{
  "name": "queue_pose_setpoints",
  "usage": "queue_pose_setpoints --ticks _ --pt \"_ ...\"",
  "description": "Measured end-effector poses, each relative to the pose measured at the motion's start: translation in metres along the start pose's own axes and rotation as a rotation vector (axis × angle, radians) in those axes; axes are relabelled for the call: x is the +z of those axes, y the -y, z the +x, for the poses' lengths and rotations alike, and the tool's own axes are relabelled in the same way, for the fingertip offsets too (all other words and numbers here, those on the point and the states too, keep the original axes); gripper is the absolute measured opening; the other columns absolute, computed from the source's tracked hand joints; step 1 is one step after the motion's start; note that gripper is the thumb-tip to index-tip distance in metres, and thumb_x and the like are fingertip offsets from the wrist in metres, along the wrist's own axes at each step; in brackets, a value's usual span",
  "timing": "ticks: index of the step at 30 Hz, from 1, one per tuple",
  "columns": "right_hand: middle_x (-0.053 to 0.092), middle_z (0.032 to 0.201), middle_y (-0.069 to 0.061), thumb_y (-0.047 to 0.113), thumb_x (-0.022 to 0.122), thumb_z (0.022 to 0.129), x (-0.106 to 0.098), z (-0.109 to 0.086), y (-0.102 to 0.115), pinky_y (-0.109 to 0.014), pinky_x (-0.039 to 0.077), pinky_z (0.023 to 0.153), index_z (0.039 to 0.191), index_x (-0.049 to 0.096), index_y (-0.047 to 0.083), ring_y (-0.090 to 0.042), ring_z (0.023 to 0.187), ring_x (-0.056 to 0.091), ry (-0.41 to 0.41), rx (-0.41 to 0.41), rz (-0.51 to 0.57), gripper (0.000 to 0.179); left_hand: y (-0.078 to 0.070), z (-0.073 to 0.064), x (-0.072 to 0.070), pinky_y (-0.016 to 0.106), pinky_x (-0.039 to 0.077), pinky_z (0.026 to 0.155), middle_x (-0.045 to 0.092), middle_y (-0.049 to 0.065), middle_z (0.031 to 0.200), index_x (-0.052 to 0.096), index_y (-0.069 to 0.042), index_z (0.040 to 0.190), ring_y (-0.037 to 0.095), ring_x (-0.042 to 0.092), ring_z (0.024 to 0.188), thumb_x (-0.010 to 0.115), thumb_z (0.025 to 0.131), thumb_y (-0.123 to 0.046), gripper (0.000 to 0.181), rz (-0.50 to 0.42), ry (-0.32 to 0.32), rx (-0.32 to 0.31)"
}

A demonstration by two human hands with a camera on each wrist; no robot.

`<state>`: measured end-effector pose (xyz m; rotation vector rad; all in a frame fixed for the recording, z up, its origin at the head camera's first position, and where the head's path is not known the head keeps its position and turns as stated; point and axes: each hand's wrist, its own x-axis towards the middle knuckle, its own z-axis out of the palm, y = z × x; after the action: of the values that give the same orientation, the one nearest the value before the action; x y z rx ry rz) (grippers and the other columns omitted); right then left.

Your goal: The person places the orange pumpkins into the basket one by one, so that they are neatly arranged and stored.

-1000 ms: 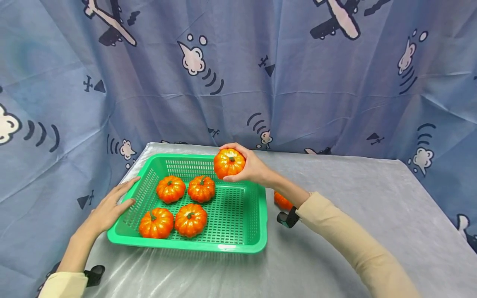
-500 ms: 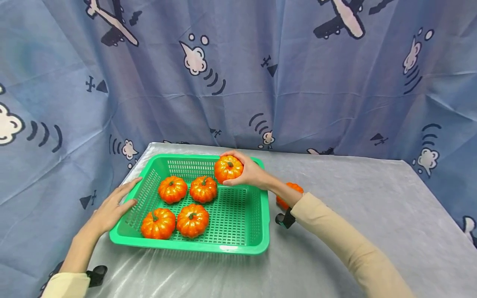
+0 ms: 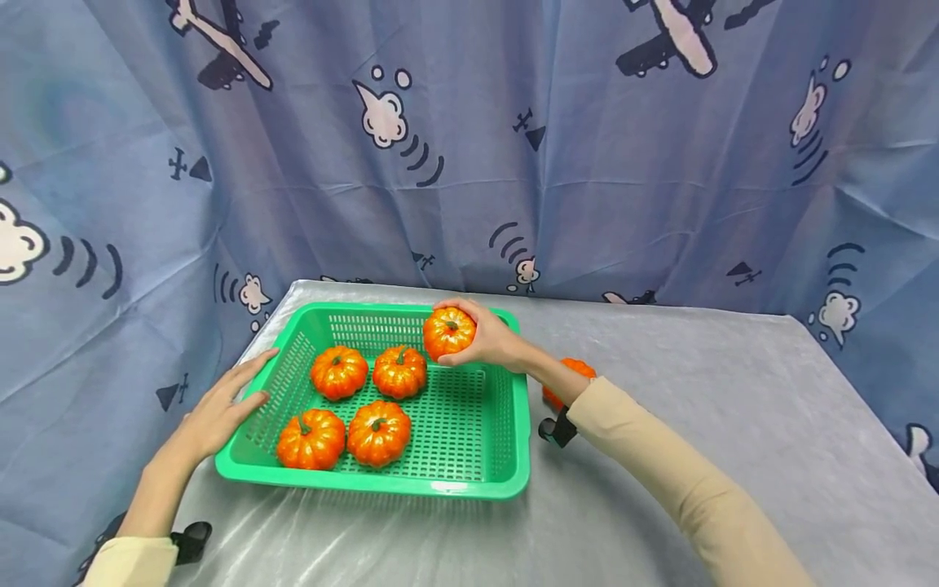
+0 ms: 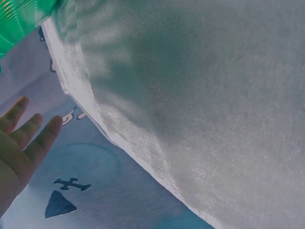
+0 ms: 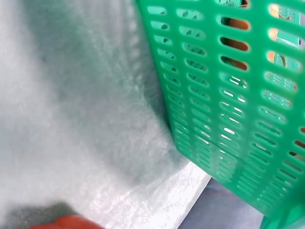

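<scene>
In the head view my right hand (image 3: 487, 336) grips a small glossy orange pumpkin (image 3: 448, 333), thumb below and fingers over its far side. It holds the pumpkin over the back right part of a green slotted plastic basket (image 3: 370, 487). Inside the basket sit several more pumpkins, among them a front one (image 3: 379, 434) and a back one (image 3: 339, 372). My left hand (image 3: 220, 408) lies at the basket's left rim with fingers extended. In the left wrist view the left hand (image 4: 21, 148) shows spread fingers. The right wrist view shows the basket's slotted wall (image 5: 214, 109), not the hand.
Another pumpkin (image 3: 575, 371) lies on the silver-grey cloth of the table (image 3: 704, 391), right of the basket and partly hidden by the right forearm. A blue curtain (image 3: 469, 163) with airplane prints hangs behind the table and along its left side.
My right hand has lowered slightly with the pumpkin toward the basket, mostly in the first half second. More of the pumpkin on the table shows past the right forearm. The left hand stays at the rim.
</scene>
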<state>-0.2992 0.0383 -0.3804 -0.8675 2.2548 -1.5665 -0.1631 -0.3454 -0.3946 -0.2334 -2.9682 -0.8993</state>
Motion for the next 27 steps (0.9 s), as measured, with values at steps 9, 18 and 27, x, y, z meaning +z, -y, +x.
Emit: queue_pose_setpoints --ticks 9,18,27 --pt "0.054 0.124 -0.007 0.008 0.085 0.066 0.0038 0.0027 0.0027 -0.035 0.054 0.08 0.13 0.054 0.015 -0.025 0.103 0.057 0.023 0.069 -0.108 0.071 0.002 -0.0003 -0.0005 0.085 0.017 0.081 0.025 0.024 0.153 0.023 -0.027 0.154 0.056 0.025 0.131 0.046 0.1 -0.033 0.059 -0.012 -0.001 -0.003" --pt "0.056 0.118 -0.011 0.013 0.085 0.065 0.0049 0.001 0.0027 -0.033 0.055 0.075 0.126 0.053 0.015 -0.026 0.099 0.058 0.062 0.087 -0.282 0.068 0.0009 0.0013 -0.0001 0.083 0.02 0.083 0.025 0.024 0.152 0.024 -0.026 0.154 0.054 0.026 0.132 0.046 0.1 -0.032 0.059 -0.017 -0.003 0.011" --pt "0.059 0.115 -0.013 0.007 0.085 0.063 0.006 0.0014 0.0006 -0.03 0.053 0.076 0.121 0.055 0.008 -0.025 0.097 0.058 0.158 -0.016 -0.425 0.065 -0.0006 -0.0001 -0.0004 0.083 0.019 0.083 0.025 0.024 0.152 0.023 -0.026 0.154 0.054 0.025 0.132 0.046 0.1 -0.031 0.059 -0.022 0.007 -0.001"
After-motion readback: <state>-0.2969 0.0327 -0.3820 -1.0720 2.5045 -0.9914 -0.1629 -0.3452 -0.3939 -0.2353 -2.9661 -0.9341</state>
